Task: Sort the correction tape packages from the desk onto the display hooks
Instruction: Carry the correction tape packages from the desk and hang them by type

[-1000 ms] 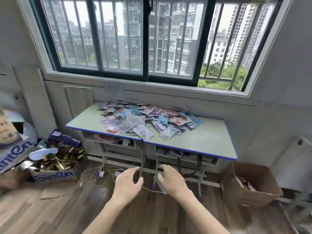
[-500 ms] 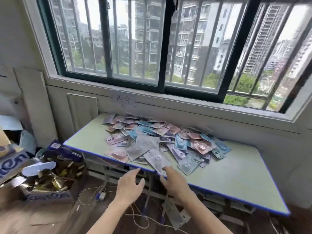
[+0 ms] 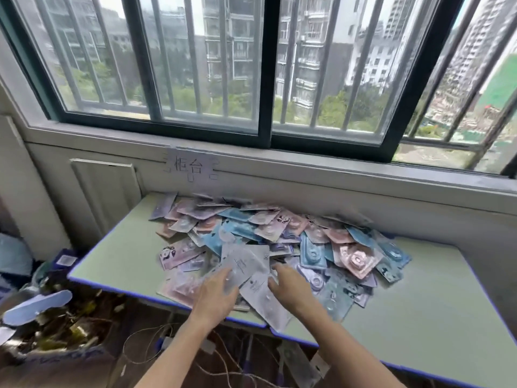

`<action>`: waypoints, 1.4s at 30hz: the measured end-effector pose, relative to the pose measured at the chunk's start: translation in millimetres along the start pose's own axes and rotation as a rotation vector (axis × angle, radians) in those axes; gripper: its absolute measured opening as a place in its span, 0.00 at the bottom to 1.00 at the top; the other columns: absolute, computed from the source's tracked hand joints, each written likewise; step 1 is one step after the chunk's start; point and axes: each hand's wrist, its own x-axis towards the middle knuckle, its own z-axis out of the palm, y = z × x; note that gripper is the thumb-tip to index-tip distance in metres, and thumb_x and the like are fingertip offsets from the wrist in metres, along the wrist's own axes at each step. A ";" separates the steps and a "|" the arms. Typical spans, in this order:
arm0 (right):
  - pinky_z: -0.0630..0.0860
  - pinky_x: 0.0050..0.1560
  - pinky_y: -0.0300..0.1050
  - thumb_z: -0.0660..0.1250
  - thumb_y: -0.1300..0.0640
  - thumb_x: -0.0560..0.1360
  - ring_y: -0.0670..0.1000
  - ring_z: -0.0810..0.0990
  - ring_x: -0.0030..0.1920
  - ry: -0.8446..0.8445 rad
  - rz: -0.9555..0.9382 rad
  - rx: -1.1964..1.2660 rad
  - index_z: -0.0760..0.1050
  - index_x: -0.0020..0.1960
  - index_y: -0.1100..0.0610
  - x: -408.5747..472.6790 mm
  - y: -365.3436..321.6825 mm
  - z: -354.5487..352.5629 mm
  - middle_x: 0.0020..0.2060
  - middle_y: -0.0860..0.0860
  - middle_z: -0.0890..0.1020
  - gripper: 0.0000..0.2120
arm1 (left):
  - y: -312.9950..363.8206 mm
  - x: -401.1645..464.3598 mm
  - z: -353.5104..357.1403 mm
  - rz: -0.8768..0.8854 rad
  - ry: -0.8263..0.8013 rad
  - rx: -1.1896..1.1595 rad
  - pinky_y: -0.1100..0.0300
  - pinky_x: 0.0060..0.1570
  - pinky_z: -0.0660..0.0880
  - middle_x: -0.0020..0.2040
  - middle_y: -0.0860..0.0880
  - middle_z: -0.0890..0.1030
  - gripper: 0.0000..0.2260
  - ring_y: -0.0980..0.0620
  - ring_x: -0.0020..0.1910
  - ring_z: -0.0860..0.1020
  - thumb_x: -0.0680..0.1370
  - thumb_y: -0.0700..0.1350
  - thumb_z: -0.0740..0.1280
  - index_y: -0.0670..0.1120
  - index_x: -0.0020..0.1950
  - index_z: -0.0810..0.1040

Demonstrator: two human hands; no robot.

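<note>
A heap of correction tape packages (image 3: 279,242), pink, blue, purple and white, lies on the pale green desk (image 3: 419,298) under the window. My left hand (image 3: 216,295) rests with fingers spread on the pile's near edge, touching a white face-down package (image 3: 246,264). My right hand (image 3: 291,287) lies beside it, fingers apart, over another white package (image 3: 265,303) that overhangs the desk's front edge. Neither hand holds anything. No display hooks are in view.
A paper sign (image 3: 190,168) is taped to the wall below the barred window (image 3: 265,74). An open box of clutter (image 3: 56,326) stands on the floor at the left. Loose cables (image 3: 173,348) trail under the desk.
The view has moved closer to the desk and higher. Both hands have risen from below the desk edge onto the near side of the pile.
</note>
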 end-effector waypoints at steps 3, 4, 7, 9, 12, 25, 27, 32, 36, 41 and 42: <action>0.72 0.57 0.50 0.56 0.52 0.80 0.57 0.74 0.62 -0.015 0.007 0.007 0.69 0.65 0.58 45.0 11.3 -3.1 0.62 0.56 0.75 0.17 | 9.7 44.3 5.9 -0.005 -0.013 -0.002 0.60 0.69 0.61 0.73 0.49 0.70 0.23 0.50 0.72 0.68 0.79 0.47 0.65 0.47 0.74 0.68; 0.72 0.56 0.49 0.56 0.52 0.80 0.58 0.74 0.61 -0.022 0.015 0.011 0.69 0.64 0.58 60.4 15.8 -4.2 0.61 0.56 0.75 0.16 | 13.3 59.7 7.7 -0.007 -0.021 -0.001 0.60 0.69 0.61 0.73 0.48 0.70 0.23 0.50 0.72 0.68 0.79 0.47 0.65 0.47 0.74 0.68; 0.71 0.55 0.48 0.56 0.54 0.80 0.58 0.75 0.61 -0.027 0.032 0.025 0.70 0.62 0.60 107.2 26.9 -13.3 0.61 0.57 0.76 0.15 | 25.4 105.3 12.1 -0.012 -0.040 0.002 0.59 0.70 0.61 0.73 0.48 0.70 0.23 0.50 0.72 0.68 0.80 0.46 0.64 0.47 0.74 0.68; 0.71 0.55 0.48 0.57 0.55 0.79 0.58 0.75 0.61 -0.028 0.043 0.056 0.70 0.64 0.60 137.5 33.0 -20.5 0.61 0.58 0.76 0.16 | 31.3 132.7 14.4 -0.027 -0.053 0.009 0.58 0.71 0.62 0.73 0.48 0.71 0.23 0.50 0.72 0.68 0.79 0.46 0.64 0.47 0.74 0.68; 0.71 0.58 0.50 0.57 0.55 0.80 0.59 0.75 0.62 -0.038 0.064 0.102 0.69 0.65 0.62 182.7 40.6 -27.9 0.62 0.60 0.76 0.17 | 35.1 164.9 14.6 -0.072 -0.039 0.001 0.55 0.71 0.62 0.72 0.48 0.71 0.22 0.49 0.71 0.69 0.79 0.47 0.64 0.48 0.74 0.69; 0.70 0.55 0.51 0.56 0.60 0.79 0.64 0.74 0.61 0.020 0.382 0.334 0.66 0.61 0.69 316.7 43.4 -23.5 0.61 0.67 0.74 0.14 | 6.5 250.7 -4.8 -0.128 -0.059 -0.007 0.55 0.71 0.61 0.73 0.49 0.70 0.21 0.50 0.73 0.67 0.81 0.47 0.63 0.48 0.74 0.69; 0.70 0.55 0.50 0.56 0.61 0.80 0.64 0.74 0.62 0.034 0.475 0.398 0.65 0.63 0.69 326.6 43.1 -22.0 0.62 0.67 0.74 0.15 | 2.8 260.9 -9.6 -0.119 -0.066 -0.004 0.55 0.71 0.62 0.72 0.49 0.71 0.21 0.50 0.72 0.68 0.80 0.47 0.63 0.48 0.74 0.68; 0.69 0.43 0.47 0.63 0.64 0.77 0.58 0.76 0.48 0.127 0.671 0.705 0.70 0.41 0.64 342.2 37.6 -24.2 0.45 0.63 0.76 0.07 | -3.6 282.3 -20.4 -0.076 -0.090 0.005 0.57 0.70 0.62 0.73 0.49 0.70 0.22 0.50 0.72 0.68 0.81 0.48 0.63 0.49 0.75 0.67; 0.74 0.38 0.48 0.61 0.70 0.75 0.55 0.72 0.39 0.126 0.702 1.014 0.67 0.38 0.59 342.3 46.6 -38.8 0.35 0.54 0.71 0.10 | -4.0 297.5 -25.7 -0.028 -0.126 -0.009 0.56 0.69 0.64 0.74 0.49 0.69 0.22 0.49 0.71 0.69 0.81 0.49 0.62 0.49 0.76 0.65; 0.77 0.25 0.39 0.58 0.73 0.75 0.49 0.77 0.30 0.247 0.577 1.056 0.76 0.36 0.60 315.4 54.3 -76.9 0.31 0.56 0.78 0.15 | 4.3 310.6 -26.8 0.049 -0.124 -0.131 0.58 0.69 0.63 0.74 0.49 0.69 0.22 0.50 0.72 0.67 0.81 0.48 0.62 0.48 0.75 0.66; 0.77 0.26 0.39 0.59 0.72 0.75 0.50 0.78 0.32 0.272 0.541 1.008 0.78 0.39 0.60 310.4 51.3 -84.5 0.34 0.57 0.80 0.14 | 6.6 312.3 -27.4 0.057 -0.124 -0.162 0.58 0.69 0.62 0.74 0.50 0.69 0.22 0.51 0.73 0.66 0.81 0.49 0.62 0.48 0.75 0.66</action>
